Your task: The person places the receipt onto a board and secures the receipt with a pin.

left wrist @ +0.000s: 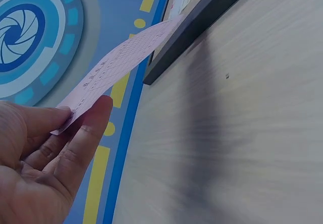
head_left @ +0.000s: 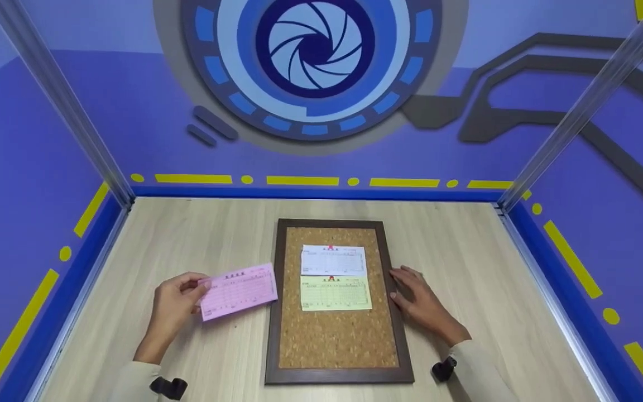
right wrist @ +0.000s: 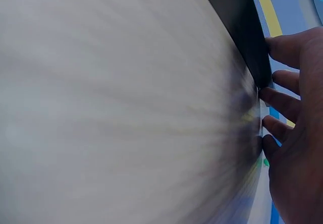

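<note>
My left hand [head_left: 176, 301] pinches a pink printed slip [head_left: 238, 291] by its left end, thumb on top. In the left wrist view the pink slip [left wrist: 113, 65] bends slightly and is held above the table. Its right end reaches the left frame edge of a corkboard [head_left: 338, 340]. On the cork a white slip [head_left: 334, 261] lies above a yellow slip [head_left: 336, 296], each with a small red pin at its top edge. My right hand [head_left: 425, 304] touches the board's right edge with its fingertips; the right wrist view shows the fingers [right wrist: 287, 47] against the dark frame.
The corkboard's dark brown frame [head_left: 339, 376] lies on a light wooden table [head_left: 210, 234]. Blue and purple panels with yellow dashes [head_left: 302, 181] surround the table at the back and sides. Metal posts [head_left: 92, 145] stand at the back corners.
</note>
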`<state>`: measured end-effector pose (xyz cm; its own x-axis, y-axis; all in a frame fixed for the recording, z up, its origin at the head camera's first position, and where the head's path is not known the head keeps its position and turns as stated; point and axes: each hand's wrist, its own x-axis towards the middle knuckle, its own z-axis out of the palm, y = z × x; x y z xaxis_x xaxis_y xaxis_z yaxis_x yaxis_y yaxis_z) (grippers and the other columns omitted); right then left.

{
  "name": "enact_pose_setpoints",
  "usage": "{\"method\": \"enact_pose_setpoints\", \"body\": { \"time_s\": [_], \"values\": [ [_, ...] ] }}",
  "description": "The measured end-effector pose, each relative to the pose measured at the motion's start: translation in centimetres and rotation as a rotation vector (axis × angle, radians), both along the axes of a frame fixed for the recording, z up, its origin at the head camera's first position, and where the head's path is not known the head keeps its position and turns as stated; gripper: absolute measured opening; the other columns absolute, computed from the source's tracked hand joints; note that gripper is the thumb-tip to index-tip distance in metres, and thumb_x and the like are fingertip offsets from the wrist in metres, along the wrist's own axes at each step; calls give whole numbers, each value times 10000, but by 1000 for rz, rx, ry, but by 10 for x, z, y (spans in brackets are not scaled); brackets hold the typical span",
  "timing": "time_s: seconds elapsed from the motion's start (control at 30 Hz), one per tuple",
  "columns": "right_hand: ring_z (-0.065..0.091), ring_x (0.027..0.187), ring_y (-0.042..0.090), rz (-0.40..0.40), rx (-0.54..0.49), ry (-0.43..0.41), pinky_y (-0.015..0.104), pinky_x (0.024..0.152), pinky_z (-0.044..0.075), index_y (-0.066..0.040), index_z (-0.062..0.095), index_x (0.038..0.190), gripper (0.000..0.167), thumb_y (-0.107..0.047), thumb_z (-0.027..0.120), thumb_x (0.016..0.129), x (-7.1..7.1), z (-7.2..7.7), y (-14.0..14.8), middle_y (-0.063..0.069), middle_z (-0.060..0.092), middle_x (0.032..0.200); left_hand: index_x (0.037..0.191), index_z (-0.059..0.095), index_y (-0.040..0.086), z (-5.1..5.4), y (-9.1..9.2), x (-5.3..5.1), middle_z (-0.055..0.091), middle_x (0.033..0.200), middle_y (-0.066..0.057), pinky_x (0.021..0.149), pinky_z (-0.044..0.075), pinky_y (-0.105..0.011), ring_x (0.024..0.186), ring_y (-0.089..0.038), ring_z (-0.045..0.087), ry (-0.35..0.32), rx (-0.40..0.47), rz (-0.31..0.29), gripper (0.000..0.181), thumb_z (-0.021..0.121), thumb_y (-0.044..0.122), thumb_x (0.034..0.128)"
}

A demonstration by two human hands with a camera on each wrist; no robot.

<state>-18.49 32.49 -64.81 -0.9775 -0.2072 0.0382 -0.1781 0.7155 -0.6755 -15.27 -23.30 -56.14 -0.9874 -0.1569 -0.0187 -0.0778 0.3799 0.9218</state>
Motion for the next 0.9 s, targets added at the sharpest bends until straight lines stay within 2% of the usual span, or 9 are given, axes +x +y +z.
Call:
{"method": "enact_pose_setpoints", "body": {
  "time_s": [0.33, 0.4, 0.6, 0.73, 0.9],
  "values": [
    [318, 1633, 424, -12, 19, -19, 640, 1308, 272, -97, 530, 1628, 571, -202, 695, 1092, 2, 4, -4, 165, 468, 1700, 1145, 809, -14, 1, 12, -3, 766, 989, -143, 561, 565, -247, 761, -168, 663, 12, 34, -11, 135, 761, 33, 1028],
    [316, 1632, 428, -2, 18, 6, 633, 1310, 271, -63, 536, 1615, 553, -182, 687, 1096, 1, 7, -6, 176, 468, 1697, 1151, 806, -18, 2, 12, -3, 769, 997, -143, 562, 574, -259, 759, -167, 663, 13, 39, -17, 143, 766, 43, 1028],
    [353, 1598, 473, 32, 22, 152, 655, 1284, 307, 43, 592, 1524, 492, -129, 709, 1079, -2, 14, -19, 244, 511, 1631, 1152, 805, -9, 4, 17, -4, 766, 1014, -138, 579, 591, -276, 772, -175, 661, 6, 25, -23, 143, 765, 58, 1032],
    [347, 1594, 494, 62, -5, 181, 681, 1268, 315, 61, 613, 1495, 483, -143, 728, 1073, -4, 23, -29, 270, 523, 1611, 1136, 810, -2, 3, 22, -5, 759, 1008, -141, 577, 583, -255, 782, -180, 664, 1, 33, -18, 124, 760, 42, 1031],
    [355, 1582, 513, 121, -60, 184, 671, 1263, 329, 86, 611, 1484, 472, -75, 730, 1057, -4, 32, -47, 291, 517, 1606, 1131, 808, -6, 3, 29, -6, 748, 993, -149, 587, 625, -315, 762, -189, 673, 0, 74, -32, 119, 756, 26, 1029]
  ]
}}
